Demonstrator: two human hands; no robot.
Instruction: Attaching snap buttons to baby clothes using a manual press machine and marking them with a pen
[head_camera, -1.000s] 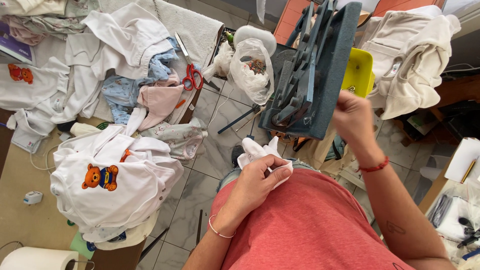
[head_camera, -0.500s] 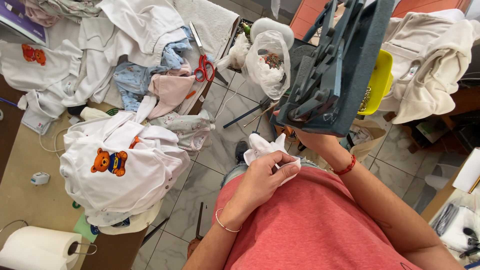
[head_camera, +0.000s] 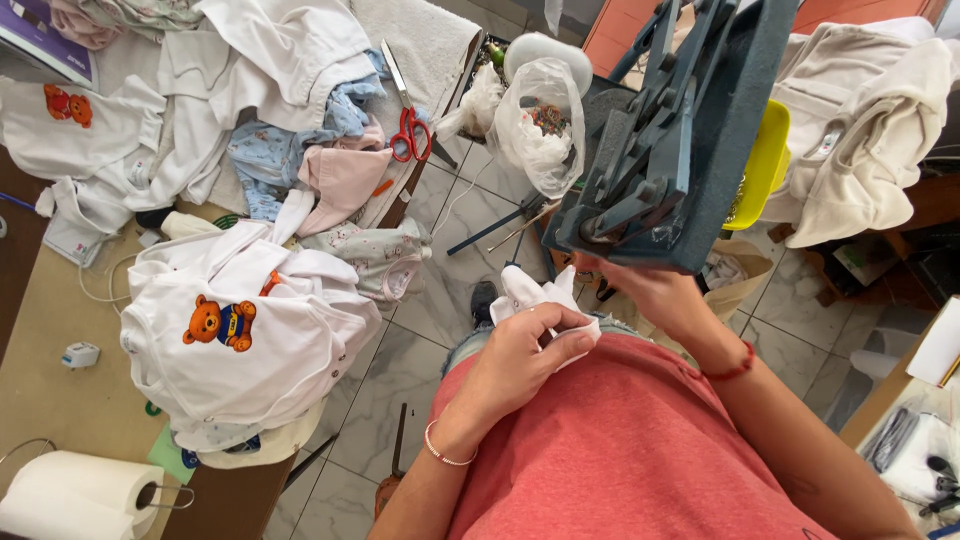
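left hand (head_camera: 520, 355) clamped on a small white cloth (head_camera: 528, 293) held vs the chest, frame centre. right hand (head_camera: 640, 290), at 1 o'clock just past it, sits under the blue-grey press (head_camera: 680, 140) w/ fingers hidden, can't tell its grip. farther, 10 o'clock: bear-print white garment (head_camera: 250, 340) on the worktop (head_camera: 60, 400), red scissors (head_camera: 408, 130) beyond.

The person wears a coral-red short-sleeved shirt (head_camera: 620, 450) of plain knit, with no print showing on the front. Both forearms are bare. A thin silver bangle (head_camera: 447, 452) circles the wrist of the left hand (head_camera: 525, 355). A slim red cord bracelet (head_camera: 730, 366) sits on the wrist of the right hand (head_camera: 640, 290). A strip of faded blue denim (head_camera: 470, 345) shows below the shirt's hem.
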